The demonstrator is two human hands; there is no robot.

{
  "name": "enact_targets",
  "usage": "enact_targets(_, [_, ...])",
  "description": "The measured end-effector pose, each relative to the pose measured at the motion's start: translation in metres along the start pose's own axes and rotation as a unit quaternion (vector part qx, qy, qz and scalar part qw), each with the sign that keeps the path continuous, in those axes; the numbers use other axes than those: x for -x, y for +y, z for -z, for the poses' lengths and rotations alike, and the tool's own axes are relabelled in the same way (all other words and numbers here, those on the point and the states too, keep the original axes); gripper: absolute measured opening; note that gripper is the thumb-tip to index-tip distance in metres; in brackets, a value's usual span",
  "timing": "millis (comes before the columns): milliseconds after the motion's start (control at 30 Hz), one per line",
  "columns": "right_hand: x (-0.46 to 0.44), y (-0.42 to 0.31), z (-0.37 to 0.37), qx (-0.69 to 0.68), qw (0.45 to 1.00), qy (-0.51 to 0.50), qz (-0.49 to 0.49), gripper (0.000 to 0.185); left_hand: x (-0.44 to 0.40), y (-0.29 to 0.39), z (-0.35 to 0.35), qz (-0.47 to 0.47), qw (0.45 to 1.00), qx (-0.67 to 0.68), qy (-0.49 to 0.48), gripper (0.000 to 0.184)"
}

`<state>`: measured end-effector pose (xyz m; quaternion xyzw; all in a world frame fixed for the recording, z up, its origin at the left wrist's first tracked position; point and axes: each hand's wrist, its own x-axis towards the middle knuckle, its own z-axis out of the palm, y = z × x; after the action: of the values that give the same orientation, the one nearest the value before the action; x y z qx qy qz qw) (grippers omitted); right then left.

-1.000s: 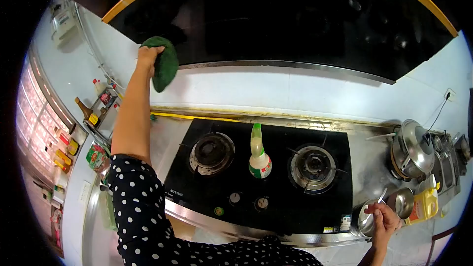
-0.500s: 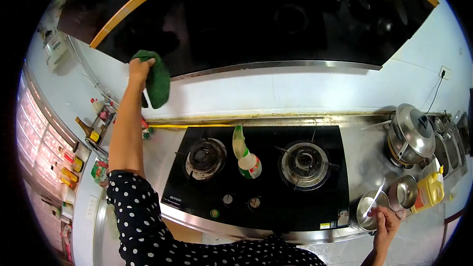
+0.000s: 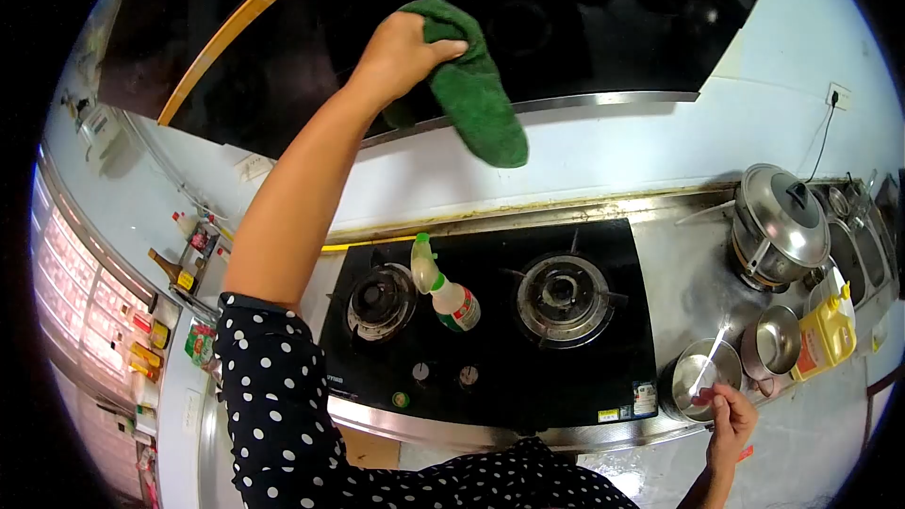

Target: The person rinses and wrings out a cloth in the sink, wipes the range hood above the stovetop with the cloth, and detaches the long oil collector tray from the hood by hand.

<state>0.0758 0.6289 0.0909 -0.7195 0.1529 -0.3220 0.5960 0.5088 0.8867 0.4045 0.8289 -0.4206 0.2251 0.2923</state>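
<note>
My left hand (image 3: 403, 55) is raised in front of the black range hood (image 3: 528, 28), its fingers closed on a green cloth (image 3: 478, 104) that hangs down to the right. Low at the right, my right hand (image 3: 731, 418) is closed near a metal pot (image 3: 688, 368); a small reddish thing shows at its fingertips, too small to name. A white spoon or stick (image 3: 709, 358) slants up from the pot beside those fingers. On the black gas stove (image 3: 490, 377), a spray bottle (image 3: 454, 305) with a green top stands between the two burners.
Right of the stove are a lidded steel pot (image 3: 782, 221), a smaller pan (image 3: 775, 344), a yellow jug (image 3: 826, 335) and a sink (image 3: 853, 254). Sauce bottles (image 3: 141, 335) line the left window side. A plug and cord (image 3: 833, 99) hang on the right wall.
My left hand has moved right and up along the hood with the green cloth. The view has shifted too. My right hand stays by the pot.
</note>
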Motion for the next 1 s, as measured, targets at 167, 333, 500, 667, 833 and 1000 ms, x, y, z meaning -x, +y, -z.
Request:
enact_targets(167, [-0.001, -0.012, -0.017, -0.03, 0.999, 0.025, -0.023, 0.016, 0.019, -0.021, 0.027, 0.057, 0.998, 0.03, -0.011, 0.022])
enact_targets(333, [-0.006, -0.028, -0.045, -0.012, 1.0, 0.003, -0.017, 0.015, 0.079, -0.099, 0.103, 0.126, 0.988, 0.041, 0.075, 0.026])
enact_targets(500, [-0.005, -0.039, -0.074, -0.045, 0.999, -0.009, -0.025, 0.016, 0.14, -0.182, 0.179, 0.26, 0.935, 0.072, 0.23, 0.024])
enact_targets(667, [0.001, -0.051, -0.101, -0.027, 0.999, -0.027, -0.037, 0.018, 0.195, -0.286, 0.207, 0.305, 0.886, 0.067, 0.342, 0.019])
enact_targets(833, [0.006, -0.045, -0.113, -0.02, 0.998, -0.027, -0.052, 0.018, 0.215, -0.34, 0.134, 0.415, 0.824, 0.104, 0.371, 0.023])
enact_targets(1000, [0.014, -0.045, -0.11, -0.007, 0.998, -0.007, -0.065, 0.018, 0.196, -0.414, 0.046, 0.368, 0.831, 0.207, 0.362, 0.021])
